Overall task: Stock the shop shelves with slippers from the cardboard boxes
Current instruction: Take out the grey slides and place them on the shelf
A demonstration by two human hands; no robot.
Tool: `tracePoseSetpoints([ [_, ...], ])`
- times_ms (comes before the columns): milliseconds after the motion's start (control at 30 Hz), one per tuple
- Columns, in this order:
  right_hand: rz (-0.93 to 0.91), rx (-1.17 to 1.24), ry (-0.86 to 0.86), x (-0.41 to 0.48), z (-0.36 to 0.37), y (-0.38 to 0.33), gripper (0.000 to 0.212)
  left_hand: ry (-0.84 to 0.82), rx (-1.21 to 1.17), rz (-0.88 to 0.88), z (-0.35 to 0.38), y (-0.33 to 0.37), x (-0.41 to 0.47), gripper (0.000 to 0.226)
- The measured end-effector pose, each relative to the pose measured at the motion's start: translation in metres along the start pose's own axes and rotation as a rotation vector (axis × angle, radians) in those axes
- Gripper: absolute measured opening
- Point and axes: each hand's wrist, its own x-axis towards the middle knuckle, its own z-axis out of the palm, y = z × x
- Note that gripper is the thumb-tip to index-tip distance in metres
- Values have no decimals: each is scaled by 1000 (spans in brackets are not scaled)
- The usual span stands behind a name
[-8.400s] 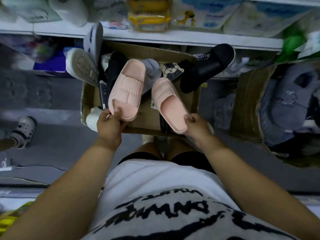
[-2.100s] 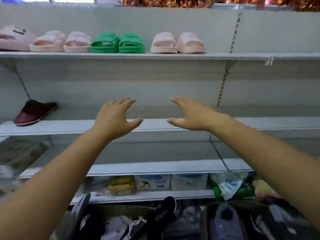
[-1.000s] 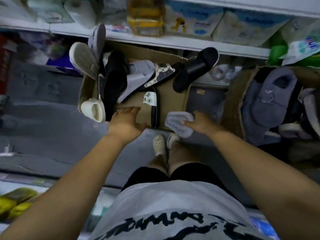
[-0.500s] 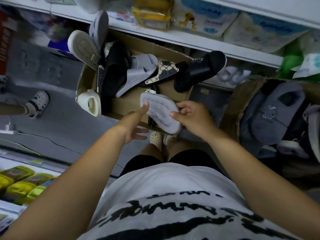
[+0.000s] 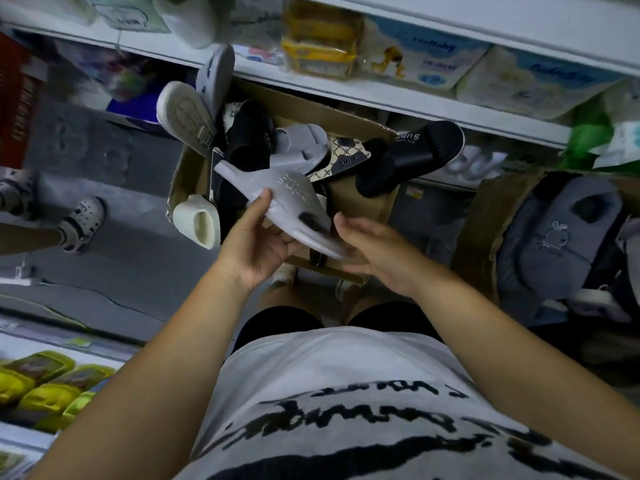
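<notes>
The grey slipper was sole-up half a second ago and has since been turned strap-up. It now lies across both hands just above the cardboard box. The left hand pinches its middle, thumb on top. The right hand cradles one end on straight fingers. It is probably light, bendy foam, best held mid-sole.

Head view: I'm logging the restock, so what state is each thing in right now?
grey slipper: held tilted over the box, strap side up.
left hand: grips the grey slipper's middle.
right hand: supports its near end from beneath, fingers fairly straight.
cardboard box: open, holding mixed slippers.
black slipper: hanging over the box's right rim.
second cardboard box: open, holding grey plush slippers.
</notes>
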Motion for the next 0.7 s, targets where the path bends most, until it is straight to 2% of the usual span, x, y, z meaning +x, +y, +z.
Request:
tracePoseSetpoints([
  [67, 127, 281, -79, 6, 13, 4, 58, -79, -6, 6, -10, 11, 0, 74],
  [167, 91, 490, -89, 15, 38, 9, 26, -59, 80, -30, -27, 34, 3, 64],
  [233, 54, 488, 10, 24, 54, 15, 20, 8, 185, -61, -36, 54, 7, 55],
  [300, 28, 478, 145, 31, 69, 21, 35, 27, 317, -116, -41, 74, 11, 45],
  [400, -4, 415, 316, 39, 86, 31, 52, -2, 512, -238, -41, 93, 20, 45],
  [533, -25, 383, 430, 45, 104, 36, 43, 35, 700, -314, -41, 99, 40, 42],
  [600, -48, 368, 508, 46, 108, 36, 32, 107, 756, -272, -42, 99, 54, 34],
  [700, -93, 346, 687, 48, 103, 43, 33, 262, 856, -193, -50, 103, 84, 18],
])
